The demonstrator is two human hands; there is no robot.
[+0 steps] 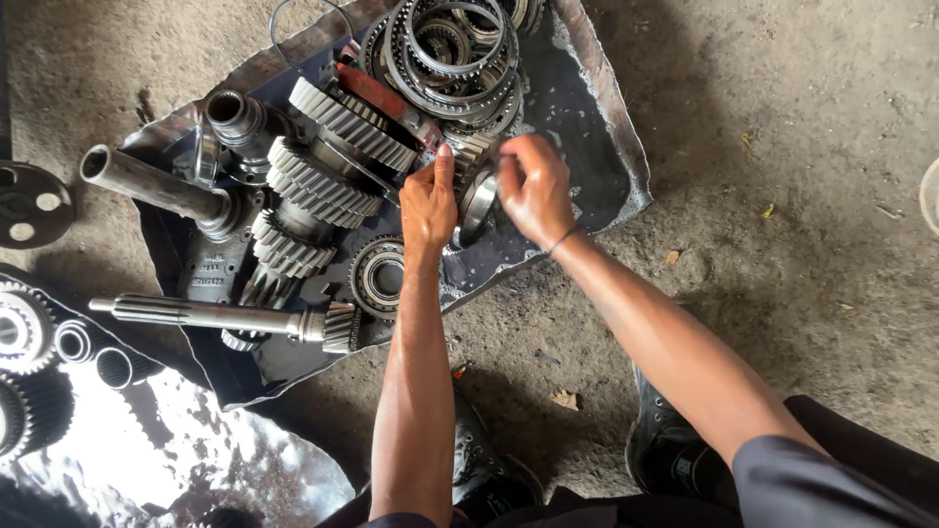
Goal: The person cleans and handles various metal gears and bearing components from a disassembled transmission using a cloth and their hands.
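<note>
Both hands meet over a battered sheet-metal tray (626, 166) lying on a dusty concrete floor (812, 117), its dark bed slick with oil. The left hand (428, 203) lies palm-down with fingers extended, the fingertips pressing on the edge of a polished steel ring (476, 203) that stands on edge between the hands. The right hand (533, 188) is curled around the ring's other side, fingers closed on its rim; whether the ring is a bearing race or a synchroniser ring is hard to tell, since the hands cover much of it. Just behind it a heap of thin toothed rings (455, 54) is piled in the tray's far corner. To the left lies a stepped cluster shaft with helical gears (313, 186), greasy and grey, and nearer the person a splined shaft (220, 316) ending in a small gear. A round bearing (379, 277) sits just beside the left wrist.
</note>
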